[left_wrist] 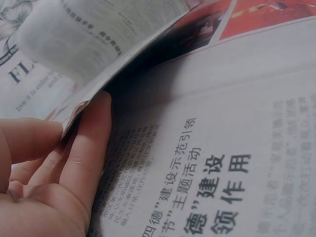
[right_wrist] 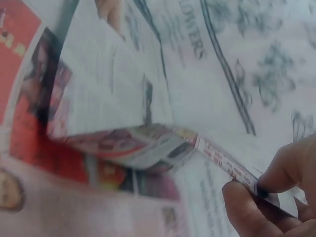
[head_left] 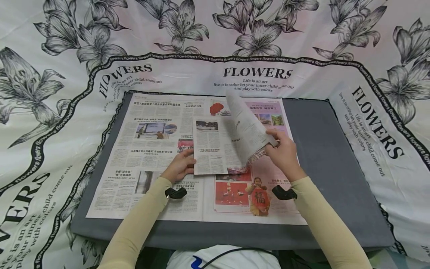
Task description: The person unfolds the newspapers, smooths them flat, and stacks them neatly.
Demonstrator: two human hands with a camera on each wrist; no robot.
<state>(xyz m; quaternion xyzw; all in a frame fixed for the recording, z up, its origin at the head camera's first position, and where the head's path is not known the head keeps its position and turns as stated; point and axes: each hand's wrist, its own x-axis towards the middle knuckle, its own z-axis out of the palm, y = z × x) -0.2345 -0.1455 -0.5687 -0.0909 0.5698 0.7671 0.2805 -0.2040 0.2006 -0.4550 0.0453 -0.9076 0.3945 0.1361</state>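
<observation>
Over an open newspaper (head_left: 121,157) spread flat, both hands hold a smaller folded newspaper (head_left: 209,160). My left hand (head_left: 179,166) pinches its left edge; in the left wrist view the thumb (left_wrist: 34,136) lies on one side of the edge and the fingers on the other. At the opposite side, my right hand (head_left: 283,153) pinches a corner between thumb and fingers, and the right half curls upward. The right wrist view shows that pinched strip with the fingertips (right_wrist: 239,197) against it and printed pages sagging open beyond.
Beneath the newspapers is a dark grey tabletop (head_left: 322,149). A white cloth (head_left: 188,78) with flower drawings and lettering surrounds it at the back and sides. Red pictures (head_left: 231,194) fill the spread newspaper's lower right. A black band (head_left: 283,193) sits at the right wrist.
</observation>
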